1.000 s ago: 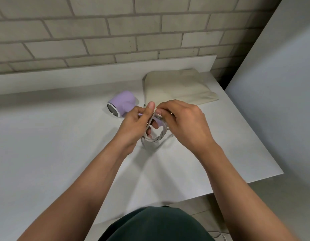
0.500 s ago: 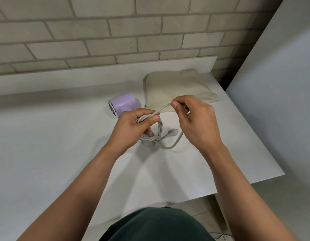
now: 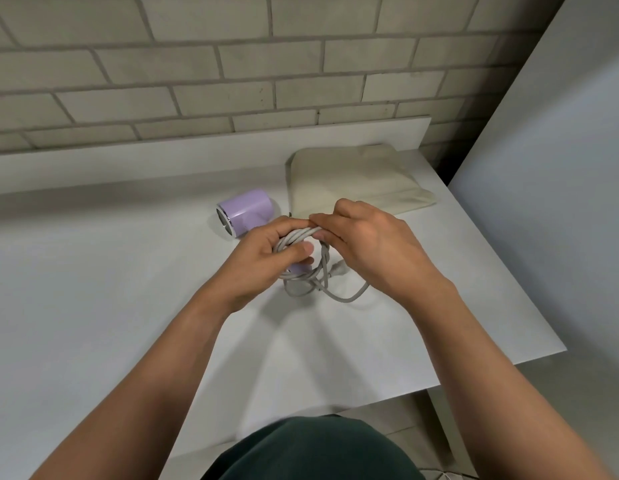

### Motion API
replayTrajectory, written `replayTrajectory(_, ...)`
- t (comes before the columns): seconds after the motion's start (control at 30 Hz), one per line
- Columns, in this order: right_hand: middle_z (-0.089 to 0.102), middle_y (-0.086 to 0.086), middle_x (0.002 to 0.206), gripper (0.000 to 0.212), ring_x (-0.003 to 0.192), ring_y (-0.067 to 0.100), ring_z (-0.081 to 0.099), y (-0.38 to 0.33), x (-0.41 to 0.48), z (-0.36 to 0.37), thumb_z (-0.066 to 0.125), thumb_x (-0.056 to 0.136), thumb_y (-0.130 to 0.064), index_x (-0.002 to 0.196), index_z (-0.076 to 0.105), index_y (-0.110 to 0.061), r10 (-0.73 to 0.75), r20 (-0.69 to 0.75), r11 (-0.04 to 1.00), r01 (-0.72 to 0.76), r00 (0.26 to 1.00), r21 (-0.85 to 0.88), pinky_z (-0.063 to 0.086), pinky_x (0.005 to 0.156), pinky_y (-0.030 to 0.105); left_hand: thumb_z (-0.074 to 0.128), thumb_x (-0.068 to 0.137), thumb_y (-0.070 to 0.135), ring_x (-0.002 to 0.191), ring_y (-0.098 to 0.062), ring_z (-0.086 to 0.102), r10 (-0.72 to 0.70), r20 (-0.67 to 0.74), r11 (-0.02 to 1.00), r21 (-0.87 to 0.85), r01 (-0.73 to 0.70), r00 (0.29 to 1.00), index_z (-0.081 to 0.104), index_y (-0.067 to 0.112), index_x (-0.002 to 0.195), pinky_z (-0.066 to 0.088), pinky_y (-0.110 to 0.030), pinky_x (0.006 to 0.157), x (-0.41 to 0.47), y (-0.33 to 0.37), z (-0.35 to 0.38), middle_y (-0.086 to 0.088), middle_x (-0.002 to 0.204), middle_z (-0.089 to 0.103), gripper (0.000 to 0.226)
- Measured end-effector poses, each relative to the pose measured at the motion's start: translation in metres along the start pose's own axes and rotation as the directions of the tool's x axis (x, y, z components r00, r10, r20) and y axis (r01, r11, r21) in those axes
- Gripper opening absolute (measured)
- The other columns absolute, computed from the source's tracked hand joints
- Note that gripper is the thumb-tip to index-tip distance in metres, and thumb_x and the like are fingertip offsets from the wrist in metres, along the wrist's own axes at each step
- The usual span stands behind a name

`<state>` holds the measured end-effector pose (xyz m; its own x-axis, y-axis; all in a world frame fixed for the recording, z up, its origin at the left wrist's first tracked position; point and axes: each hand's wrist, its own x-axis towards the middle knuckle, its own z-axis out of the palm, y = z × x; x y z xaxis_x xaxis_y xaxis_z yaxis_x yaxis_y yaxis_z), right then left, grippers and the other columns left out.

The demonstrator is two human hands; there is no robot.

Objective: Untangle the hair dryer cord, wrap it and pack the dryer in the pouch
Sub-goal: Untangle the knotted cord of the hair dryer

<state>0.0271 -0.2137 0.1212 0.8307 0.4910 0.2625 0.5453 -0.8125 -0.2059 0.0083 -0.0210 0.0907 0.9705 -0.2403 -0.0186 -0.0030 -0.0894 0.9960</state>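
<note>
A lilac hair dryer lies on the white table, its barrel facing left; the handle is mostly hidden under my left hand. Its grey cord is coiled in several loops around the handle. My left hand clamps the coil with the thumb pressed on top. My right hand pinches the cord's top strand right against the left fingers. A loose loop trails toward me on the table, and the plug lies under my right palm. A flat beige pouch lies just behind my hands.
A brick wall and a low white ledge run along the back. A grey panel stands to the right of the table's right edge. The table's front edge is close to my body.
My right hand has come back from the right and laid another turn of cord onto the coil. It now meets my left hand, and the loose tail has grown shorter.
</note>
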Motion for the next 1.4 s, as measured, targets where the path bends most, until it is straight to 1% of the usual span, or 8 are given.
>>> replayTrajectory(0.1,0.048,-0.01,0.089,0.027,0.091,0.02,0.057,-0.001,-0.004,0.002,0.049,0.106,-0.044,0.126,0.066,-0.036,0.041,-0.075,0.999,-0.042,0.996,-0.014,0.048,0.06,0.035,0.055,0.103,0.002,0.098,-0.019,0.07,0.032,-0.012,0.999,-0.036,-0.033,0.999,0.069,0.011,0.129,0.055,-0.021,0.084,0.0,-0.005,-0.002,-0.018,0.123,0.066,0.031)
replayTrajectory(0.37,0.067,-0.008,0.095,0.027,0.094,0.024,0.061,0.002,-0.006,-0.002,0.046,0.108,-0.044,0.118,0.068,-0.031,0.203,-0.273,0.979,-0.186,0.94,0.087,0.05,0.067,0.038,0.066,0.099,0.01,0.091,-0.025,0.075,0.08,-0.085,0.996,-0.025,-0.082,0.993,0.054,0.022,0.144,0.059,-0.029,0.086,0.001,-0.005,-0.006,-0.008,0.098,0.077,0.048)
replayTrajectory(0.63,0.072,-0.002,0.091,0.033,0.089,0.028,0.064,0.014,-0.006,-0.005,0.038,0.108,-0.048,0.116,0.064,-0.029,0.369,-0.251,0.926,-0.333,0.895,0.177,0.054,0.074,0.043,0.07,0.095,0.01,0.078,-0.028,0.078,0.035,-0.159,0.998,-0.04,-0.042,0.987,0.07,0.008,0.111,0.062,-0.032,0.071,0.003,0.0,-0.004,-0.008,0.091,0.079,0.016)
replayTrajectory(0.73,0.069,0.002,0.119,0.03,0.107,0.032,0.059,0.018,-0.007,-0.004,0.047,0.107,-0.029,0.133,0.06,-0.026,0.331,-0.201,0.942,-0.31,0.922,0.125,0.052,0.085,0.044,0.067,0.098,0.011,0.072,-0.023,0.076,0.038,-0.188,0.999,-0.022,-0.043,0.981,0.072,0.01,0.107,0.062,-0.031,0.067,0.004,0.001,-0.003,-0.007,0.087,0.078,0.01)
replayTrajectory(0.83,0.054,0.002,0.146,0.061,0.122,0.033,0.052,0.013,-0.007,-0.004,0.06,0.094,-0.007,0.152,0.046,-0.02,0.116,-0.207,0.993,-0.114,0.971,0.021,0.048,0.097,0.048,0.067,0.098,0.011,0.07,-0.024,0.076,0.049,-0.177,0.999,-0.003,-0.05,0.983,0.073,0.012,0.105,0.062,-0.031,0.066,0.005,0.001,-0.002,-0.007,0.087,0.078,0.01)
replayTrajectory(1.0,0.069,-0.001,0.103,0.024,0.087,0.028,0.065,0.004,0.002,0.011,0.064,0.097,-0.028,0.117,0.076,-0.024,-0.124,-0.251,0.989,0.098,0.96,-0.114,0.05,0.082,0.046,0.065,0.099,0.009,0.077,-0.025,0.078,0.086,-0.162,0.996,-0.004,-0.087,0.983,0.073,0.011,0.111,0.063,-0.033,0.07,0.006,0.001,-0.002,-0.007,0.094,0.079,0.015)
replayTrajectory(1.13,0.067,-0.002,0.084,0.03,0.073,0.028,0.062,0.006,0.006,0.01,0.053,0.1,-0.039,0.098,0.079,-0.025,-0.074,-0.333,0.991,0.031,0.94,-0.134,0.048,0.066,0.04,0.066,0.099,0.01,0.09,-0.025,0.078,0.097,-0.186,0.994,-0.029,-0.104,0.978,0.071,0.005,0.112,0.062,-0.029,0.078,0.007,-0.002,-0.004,-0.007,0.1,0.08,0.015)
replayTrajectory(1.4,0.072,0.0,0.084,0.027,0.077,0.03,0.065,0.005,0.003,0.005,0.055,0.104,-0.038,0.102,0.074,-0.019,0.152,-0.531,0.988,-0.145,0.834,0.056,0.052,0.069,0.045,0.07,0.095,0.012,0.084,-0.02,0.078,0.08,-0.134,0.997,0.02,-0.078,0.988,0.072,0.008,0.112,0.06,-0.027,0.081,0.011,-0.006,-0.001,-0.003,0.093,0.08,0.018)
